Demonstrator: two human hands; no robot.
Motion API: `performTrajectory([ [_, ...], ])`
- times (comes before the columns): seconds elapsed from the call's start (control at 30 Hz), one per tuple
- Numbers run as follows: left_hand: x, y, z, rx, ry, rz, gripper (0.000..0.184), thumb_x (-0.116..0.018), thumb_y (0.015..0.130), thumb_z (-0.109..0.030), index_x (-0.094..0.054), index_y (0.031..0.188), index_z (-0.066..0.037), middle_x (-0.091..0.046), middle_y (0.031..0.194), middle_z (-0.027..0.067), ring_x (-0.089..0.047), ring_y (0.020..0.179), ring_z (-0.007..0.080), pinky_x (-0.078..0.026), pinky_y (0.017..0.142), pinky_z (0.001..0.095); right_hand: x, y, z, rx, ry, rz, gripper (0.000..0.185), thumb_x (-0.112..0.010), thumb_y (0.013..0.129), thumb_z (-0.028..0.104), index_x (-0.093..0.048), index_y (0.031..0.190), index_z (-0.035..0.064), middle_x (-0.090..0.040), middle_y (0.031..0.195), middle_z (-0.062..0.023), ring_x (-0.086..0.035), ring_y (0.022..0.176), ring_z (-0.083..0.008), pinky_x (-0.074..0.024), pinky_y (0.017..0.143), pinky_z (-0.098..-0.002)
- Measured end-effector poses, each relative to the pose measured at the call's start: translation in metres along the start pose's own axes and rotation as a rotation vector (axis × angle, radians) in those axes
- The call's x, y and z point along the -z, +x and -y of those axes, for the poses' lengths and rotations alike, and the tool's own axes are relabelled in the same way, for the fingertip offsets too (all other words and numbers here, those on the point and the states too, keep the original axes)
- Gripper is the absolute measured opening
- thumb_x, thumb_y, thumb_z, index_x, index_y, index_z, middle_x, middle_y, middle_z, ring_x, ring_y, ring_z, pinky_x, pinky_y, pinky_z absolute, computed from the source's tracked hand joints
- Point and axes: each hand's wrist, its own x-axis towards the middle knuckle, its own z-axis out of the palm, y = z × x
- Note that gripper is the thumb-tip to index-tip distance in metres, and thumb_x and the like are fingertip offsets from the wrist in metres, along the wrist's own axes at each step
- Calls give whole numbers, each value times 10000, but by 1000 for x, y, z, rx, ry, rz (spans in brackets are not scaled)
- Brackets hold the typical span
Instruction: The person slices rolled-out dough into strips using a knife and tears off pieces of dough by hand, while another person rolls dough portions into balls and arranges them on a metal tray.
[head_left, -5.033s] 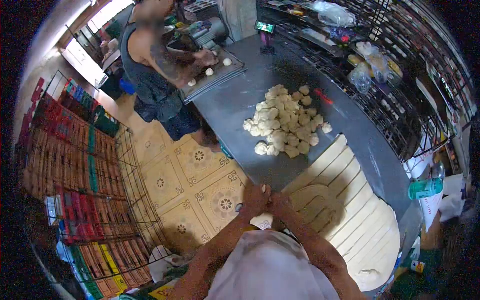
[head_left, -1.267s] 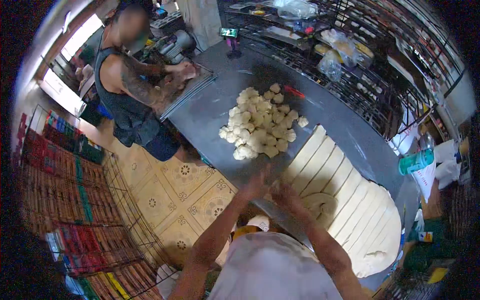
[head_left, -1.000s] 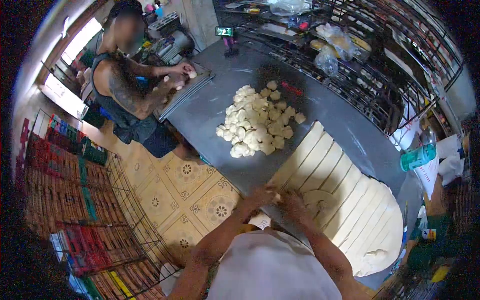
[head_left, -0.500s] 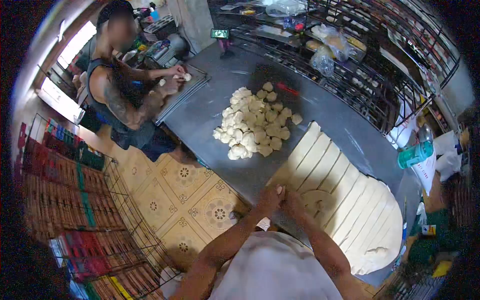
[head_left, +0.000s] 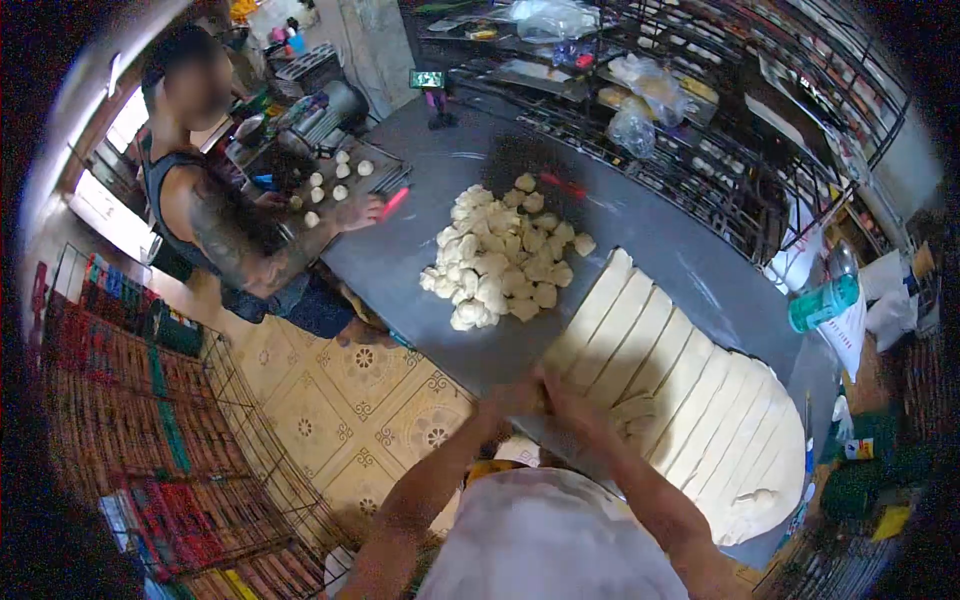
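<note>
My left hand (head_left: 512, 396) and my right hand (head_left: 562, 396) are close together at the near edge of the grey table (head_left: 400, 335). Both are blurred, and anything between their fingers is too small to make out. Right of them lies a large flat sheet of dough (head_left: 715, 425), cut into long strips, with a coiled piece of dough (head_left: 635, 412) on its shaded left part. Beyond my hands sits a heap of small dough lumps (head_left: 500, 258).
At the far left a co-worker (head_left: 200, 210) holds a red tool (head_left: 396, 202) beside a tray with several dough balls (head_left: 341, 170). A phone on a stand (head_left: 428, 80) is behind. Racks (head_left: 690, 170) line the back; crates (head_left: 110, 390) stand left. A green bottle (head_left: 824, 304) lies right.
The view has shifted a little. The co-worker's hand has moved from the dough balls towards the table and now holds a red tool. My hands have blurred near the same table edge.
</note>
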Motion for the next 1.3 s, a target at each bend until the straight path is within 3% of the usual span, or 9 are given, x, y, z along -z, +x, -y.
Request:
performTrajectory([
  [0.13,-71,10,9,89,409,1,556,-668,954,-282,-545,1414,6,-623,1326,113,-598,1140,204,-470,1013,361,-9,-16,-58,535,-354,-244,397,-687,912,243,-581,1238,42,-661,979,-148,-619,778,-327,-487,711,-459],
  [0.2,-86,5,-7,161,598,-26,529,-658,965,-301,-565,1394,-6,-637,1315,113,-615,1126,222,-483,1007,369,0,-37,-78,-118,-435,159,419,-706,901,251,-581,1237,34,-668,1047,-164,-646,914,-363,-507,791,-468],
  [0.4,-154,-7,-40,340,1085,-28,473,-633,990,-350,-615,1343,-36,-672,1285,110,-659,1091,265,-514,990,389,18,-33,-42,-325,188,160,455,-715,904,256,-569,1271,32,-689,1078,-199,-680,937,-395,-524,791,-472],
  [0.53,-179,-10,-14,-379,849,-437,394,-688,933,-355,-725,1094,3,-745,1054,126,-692,929,271,-526,816,403,-21,-39,-126,270,-386,-322,497,-704,920,278,-551,1323,31,-699,1118,-222,-693,976,-399,-530,780,-479],
  [0.57,-173,-11,-4,-364,842,-436,394,-688,933,-355,-725,1094,3,-745,1054,126,-692,929,271,-526,816,403,-25,-44,-123,255,-386,-316,497,-704,920,278,-551,1323,31,-699,1118,-222,-693,976,-399,-530,780,-479],
  [0.7,-133,22,15,95,1692,-248,492,-656,967,-407,-627,1268,-20,-711,1094,132,-682,942,277,-544,774,381,-13,-12,-98,-138,-213,47,560,-665,955,271,-492,1441,51,-701,1147,-225,-704,993,-380,-528,793,-482],
  [0.9,-119,20,-27,255,1181,-283,452,-621,973,-385,-686,1228,-18,-699,1154,142,-654,1014,303,-499,898,414,14,-20,-8,-89,-156,141,567,-635,978,259,-468,1490,81,-706,1096,-205,-702,934,-349,-530,780,-473],
  [1.03,-93,62,-58,-921,1402,-503,630,-629,976,-326,-429,1501,-42,-484,1457,175,-519,1193,310,-441,988,457,21,-23,-2,-77,-196,105,521,-610,982,270,-512,1463,95,-699,1129,-201,-693,956,-366,-525,815,-483],
  [1.3,-73,-2,-19,34,1021,-190,349,-623,971,-197,-627,1257,4,-632,1317,132,-595,1137,243,-469,1000,356,14,-24,11,-76,-309,60,453,-561,991,291,-600,1409,123,-684,1196,-195,-676,1000,-402,-517,884,-503],
])
